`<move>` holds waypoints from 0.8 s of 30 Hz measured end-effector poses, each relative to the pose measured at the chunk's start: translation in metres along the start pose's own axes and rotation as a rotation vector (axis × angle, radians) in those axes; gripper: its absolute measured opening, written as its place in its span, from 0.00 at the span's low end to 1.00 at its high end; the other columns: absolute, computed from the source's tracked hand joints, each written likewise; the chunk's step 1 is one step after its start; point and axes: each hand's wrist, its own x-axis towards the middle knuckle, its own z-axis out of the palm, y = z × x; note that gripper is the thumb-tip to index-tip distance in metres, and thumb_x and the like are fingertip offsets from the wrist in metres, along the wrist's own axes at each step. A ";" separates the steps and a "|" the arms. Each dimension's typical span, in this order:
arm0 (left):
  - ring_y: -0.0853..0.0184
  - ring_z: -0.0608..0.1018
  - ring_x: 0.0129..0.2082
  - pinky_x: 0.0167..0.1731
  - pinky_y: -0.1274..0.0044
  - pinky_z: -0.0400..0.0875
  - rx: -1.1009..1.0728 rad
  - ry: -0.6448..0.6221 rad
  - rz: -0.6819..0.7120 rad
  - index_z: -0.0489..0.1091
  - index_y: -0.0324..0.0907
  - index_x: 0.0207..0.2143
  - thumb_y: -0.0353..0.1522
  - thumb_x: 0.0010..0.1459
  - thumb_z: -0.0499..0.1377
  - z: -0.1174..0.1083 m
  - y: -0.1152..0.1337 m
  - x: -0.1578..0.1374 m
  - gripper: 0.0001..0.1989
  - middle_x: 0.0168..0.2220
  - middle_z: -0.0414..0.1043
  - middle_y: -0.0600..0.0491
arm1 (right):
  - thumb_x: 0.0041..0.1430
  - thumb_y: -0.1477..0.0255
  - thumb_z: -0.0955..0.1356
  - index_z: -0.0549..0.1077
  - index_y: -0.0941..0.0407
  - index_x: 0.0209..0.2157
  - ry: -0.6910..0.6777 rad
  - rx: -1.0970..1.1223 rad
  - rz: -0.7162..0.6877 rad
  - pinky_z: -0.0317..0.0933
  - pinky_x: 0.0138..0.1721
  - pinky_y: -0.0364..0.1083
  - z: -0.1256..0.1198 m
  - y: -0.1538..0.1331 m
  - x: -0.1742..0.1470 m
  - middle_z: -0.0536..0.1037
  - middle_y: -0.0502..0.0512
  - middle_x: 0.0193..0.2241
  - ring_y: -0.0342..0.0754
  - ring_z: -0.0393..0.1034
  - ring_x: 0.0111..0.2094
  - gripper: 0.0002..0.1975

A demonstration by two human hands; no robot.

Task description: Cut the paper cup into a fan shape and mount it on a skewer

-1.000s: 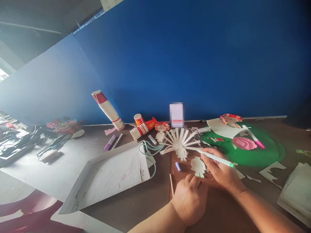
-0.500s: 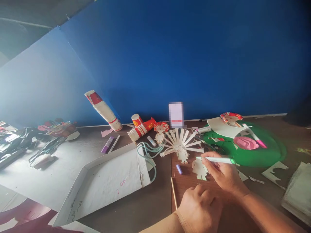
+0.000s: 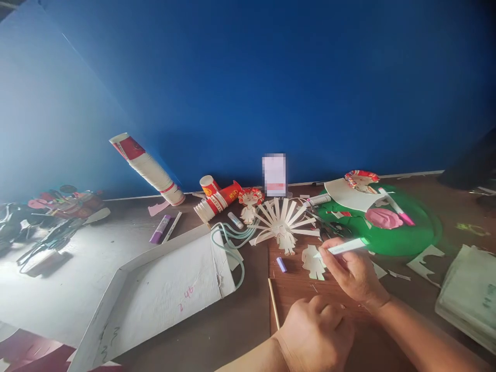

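My right hand (image 3: 354,274) pinches a white marker (image 3: 346,247) with a green end. The marker's tip points left, at or just above a pale paper doll cutout (image 3: 313,262) lying on the brown board. Curled into a fist, my left hand (image 3: 318,330) rests nearer to me on the board; its palm side is hidden, so I cannot make out whether anything is inside. Behind the cutout stands a paper figure with a fan of white strips (image 3: 285,227). A purple cap (image 3: 281,264) and a thin wooden stick (image 3: 273,302) lie left of my hands.
At left is a white cardboard tray (image 3: 155,305). Stacked paper cups (image 3: 149,170) lean toward the blue wall. A green round mat (image 3: 422,222) holds paper pieces, a pink paper shape (image 3: 383,218) and a pink-tipped marker (image 3: 397,207). Scissors (image 3: 331,227) lie behind my right hand.
The view has shifted, so things appear further left. The marker in my right hand is tilted more, its green end higher and its tip lower over the cutout. My left fist stays put.
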 end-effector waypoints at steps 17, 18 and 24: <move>0.67 0.68 0.27 0.22 0.73 0.60 0.064 0.050 -0.207 0.63 0.43 0.31 0.30 0.58 0.57 -0.003 0.006 0.001 0.04 0.30 0.67 0.52 | 0.64 0.65 0.63 0.69 0.54 0.29 0.026 -0.028 0.008 0.59 0.23 0.43 0.000 -0.003 0.002 0.72 0.47 0.17 0.43 0.65 0.16 0.11; 0.67 0.68 0.27 0.22 0.73 0.61 0.085 0.056 -0.242 0.63 0.43 0.30 0.30 0.58 0.57 -0.003 0.005 0.001 0.04 0.30 0.67 0.52 | 0.64 0.65 0.63 0.69 0.55 0.29 0.036 -0.033 0.003 0.59 0.23 0.43 0.000 -0.003 0.002 0.72 0.47 0.18 0.42 0.65 0.17 0.11; 0.65 0.71 0.34 0.33 0.73 0.73 0.175 0.039 -0.326 0.68 0.42 0.35 0.27 0.59 0.55 -0.003 -0.004 0.006 0.03 0.36 0.69 0.49 | 0.63 0.66 0.63 0.69 0.54 0.29 0.088 -0.069 -0.043 0.62 0.26 0.43 0.000 0.000 0.003 0.76 0.49 0.21 0.44 0.70 0.20 0.11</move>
